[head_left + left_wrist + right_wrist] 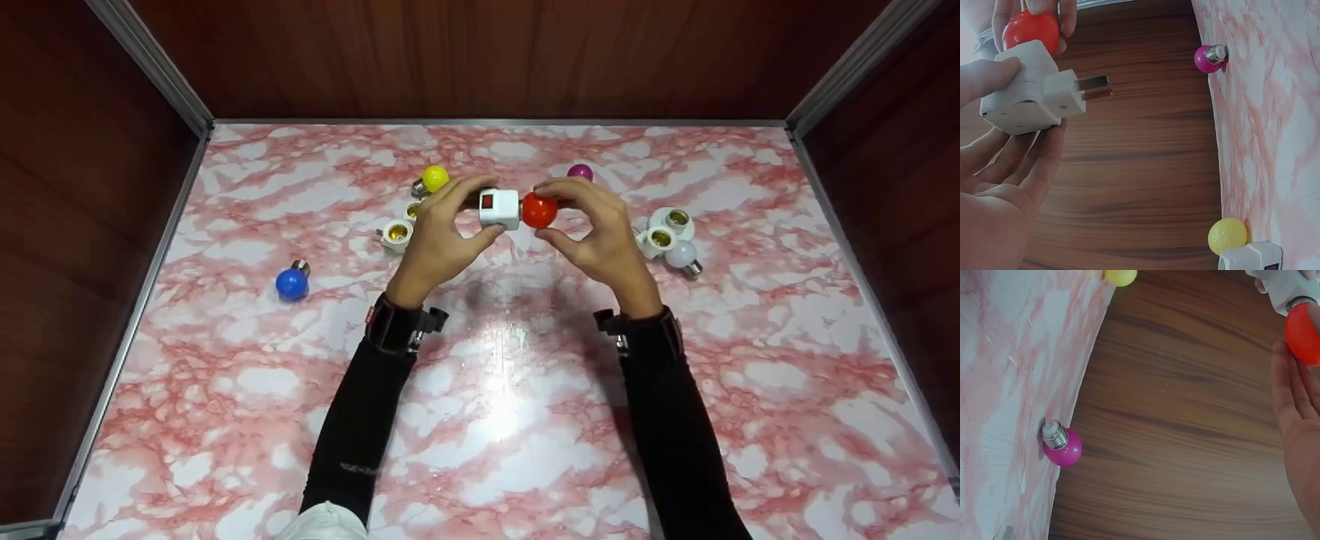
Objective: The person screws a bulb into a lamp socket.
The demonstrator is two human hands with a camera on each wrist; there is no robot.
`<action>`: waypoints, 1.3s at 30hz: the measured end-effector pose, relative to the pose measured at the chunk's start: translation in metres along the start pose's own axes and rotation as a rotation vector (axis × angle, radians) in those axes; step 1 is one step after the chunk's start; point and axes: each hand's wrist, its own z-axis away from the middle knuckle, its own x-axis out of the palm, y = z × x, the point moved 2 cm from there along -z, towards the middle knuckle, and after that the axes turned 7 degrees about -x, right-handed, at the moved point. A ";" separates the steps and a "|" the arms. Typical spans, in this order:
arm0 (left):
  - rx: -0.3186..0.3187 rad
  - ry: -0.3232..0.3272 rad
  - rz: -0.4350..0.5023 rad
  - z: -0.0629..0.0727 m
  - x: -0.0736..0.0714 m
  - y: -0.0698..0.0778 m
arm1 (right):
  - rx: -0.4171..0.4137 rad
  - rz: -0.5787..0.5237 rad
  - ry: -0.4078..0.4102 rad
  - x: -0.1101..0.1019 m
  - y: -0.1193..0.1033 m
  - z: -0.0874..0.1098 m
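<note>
We look down at a white plug-in socket (501,211) and a red bulb (539,210) joined end to end, raised off the table (510,427) near its back edge. Their shared long axis runs level from left to right, the bulb's round end pointing right and a thin ring of its metal base showing at the joint. The left hand's (442,240) grip pinches the socket between thumb and fingers; the right hand's (602,234) grip pinches the bulb the same way. In the left wrist view, two flat metal prongs (1094,82) stick out roughly square to that axis, towards the table, with a gap between. We see the hands well in from both side edges, and a broad stretch of tabletop between the forearms. The socket is a boxy, smooth block with a red switch (487,201); the bulb is a glossy ball. Beneath is a pink-and-white marbled surface, framed by metal trim and dark wood-grained walls (495,60). A yellow bulb (435,178) and a purple bulb (580,173) lie just beyond the hands, a blue bulb (292,284) well to the left.
</note>
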 end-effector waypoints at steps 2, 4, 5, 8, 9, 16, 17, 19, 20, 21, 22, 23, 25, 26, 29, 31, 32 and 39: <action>0.012 0.006 -0.031 0.000 0.000 0.000 | 0.008 0.010 -0.007 0.000 0.001 0.001; 0.025 0.013 -0.056 0.000 0.000 0.000 | 0.018 0.025 -0.017 0.000 0.003 0.001; 0.032 0.016 -0.064 0.000 0.001 0.000 | 0.023 0.032 -0.022 0.000 0.003 0.001; 0.049 0.028 -0.072 -0.001 0.001 0.001 | 0.050 0.039 -0.042 0.000 0.004 0.002; 0.053 0.033 -0.075 -0.001 0.002 0.001 | 0.063 0.034 -0.049 0.000 0.004 0.002; 0.084 0.046 -0.086 -0.001 0.004 0.002 | 0.149 0.015 -0.086 -0.001 0.004 0.002; 0.084 0.046 -0.080 -0.001 0.004 0.001 | 0.154 0.016 -0.090 -0.001 0.004 0.002; 0.082 0.045 -0.066 -0.001 0.004 0.001 | 0.155 0.015 -0.093 -0.001 0.004 0.002; 0.080 0.045 -0.057 -0.001 0.004 0.001 | 0.154 0.013 -0.093 -0.001 0.004 0.002; 0.078 0.044 -0.048 -0.001 0.004 0.001 | 0.150 0.009 -0.094 -0.001 0.004 0.002; 0.076 0.043 -0.039 -0.001 0.005 0.001 | 0.146 0.005 -0.093 -0.001 0.004 0.002; 0.074 0.041 -0.034 -0.001 0.005 0.001 | 0.138 0.002 -0.090 -0.002 0.004 0.002; 0.072 0.039 -0.027 -0.001 0.005 0.001 | 0.113 -0.001 -0.080 -0.002 0.004 0.002; 0.072 0.038 -0.026 -0.001 0.005 0.001 | 0.097 0.001 -0.069 -0.002 0.004 0.002; 0.071 0.035 -0.027 -0.001 0.006 0.000 | 0.040 0.009 -0.031 -0.003 0.003 0.002; 0.069 0.032 -0.024 -0.001 0.006 0.000 | 0.016 0.011 -0.007 -0.002 0.002 0.001; 0.070 0.031 -0.023 -0.001 0.006 0.000 | 0.009 0.011 0.003 -0.002 0.002 0.001; 0.084 0.033 -0.015 -0.002 0.006 0.000 | 0.024 0.010 0.009 -0.001 0.003 0.002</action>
